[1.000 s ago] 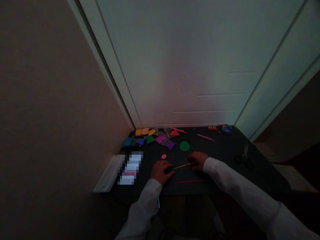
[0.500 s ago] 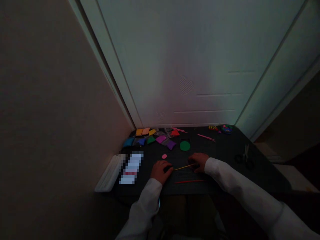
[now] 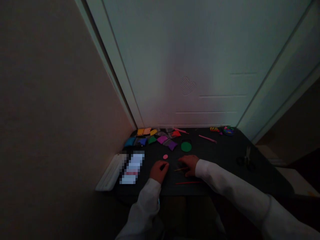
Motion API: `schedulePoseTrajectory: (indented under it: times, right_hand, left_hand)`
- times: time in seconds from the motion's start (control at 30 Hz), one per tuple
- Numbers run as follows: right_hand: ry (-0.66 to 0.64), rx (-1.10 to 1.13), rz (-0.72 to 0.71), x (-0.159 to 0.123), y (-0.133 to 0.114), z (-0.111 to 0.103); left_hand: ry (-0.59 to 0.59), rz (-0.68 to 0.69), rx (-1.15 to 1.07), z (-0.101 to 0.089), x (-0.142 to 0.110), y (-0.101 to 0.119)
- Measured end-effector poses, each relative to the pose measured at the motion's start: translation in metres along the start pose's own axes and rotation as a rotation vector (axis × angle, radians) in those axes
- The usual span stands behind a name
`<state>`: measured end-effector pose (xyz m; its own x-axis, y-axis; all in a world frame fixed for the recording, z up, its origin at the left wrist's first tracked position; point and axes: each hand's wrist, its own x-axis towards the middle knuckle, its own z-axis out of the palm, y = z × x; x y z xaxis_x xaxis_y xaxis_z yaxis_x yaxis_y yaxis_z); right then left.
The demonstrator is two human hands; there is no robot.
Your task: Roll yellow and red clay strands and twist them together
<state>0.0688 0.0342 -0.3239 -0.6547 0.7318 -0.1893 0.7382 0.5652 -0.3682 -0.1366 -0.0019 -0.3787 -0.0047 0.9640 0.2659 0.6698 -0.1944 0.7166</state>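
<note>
My left hand (image 3: pixel 159 171) rests on the dark table, its thumb and finger brought together in a pinch; whether anything is between them is hidden. My right hand (image 3: pixel 190 164) reaches in from the right, fingers stretched and apart, low over a thin yellow strip (image 3: pixel 179 169). The strip's right end disappears under that hand, and its left end lies short of my left hand. Nearer the front edge lies a thin red strip (image 3: pixel 188 182). A small pink disc (image 3: pixel 165 156) sits just beyond my left hand, and a green disc (image 3: pixel 186 146) lies farther back.
Colourful clay packets (image 3: pixel 151 140) line the back left. A blurred bright screen (image 3: pixel 133 168) and a white power-strip-like block (image 3: pixel 111 173) are at left. Scissors (image 3: pixel 247 160) lie right. Pink tools (image 3: pixel 208 138) and a multicoloured round piece (image 3: pixel 228 130) lie at the back.
My right hand has moved left along the yellow strip, covering more of it, and its fingers have spread. My left thumb and finger have closed together. The view has shifted slightly.
</note>
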Motion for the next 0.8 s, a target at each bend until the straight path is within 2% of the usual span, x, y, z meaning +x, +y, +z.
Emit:
schedulePoseTrajectory:
  times: [0.1, 0.33, 0.53, 0.8]
  right_hand:
    - [-0.028, -0.003, -0.01, 0.005, -0.008, 0.003]
    - [-0.044, -0.026, -0.035, 0.005, -0.004, 0.013]
    - [-0.021, 0.01, -0.022, 0.012, -0.004, 0.009]
    - [-0.056, 0.118, -0.041, 0.003, -0.005, 0.013]
  left_hand:
    - [0.007, 0.01, -0.011, 0.0, 0.0, 0.001]
    - [0.021, 0.001, -0.019, -0.001, 0.0, 0.0]
    - [0.026, 0.011, -0.045, -0.002, 0.0, 0.002]
    - [0.009, -0.01, -0.055, -0.002, -0.002, 0.004]
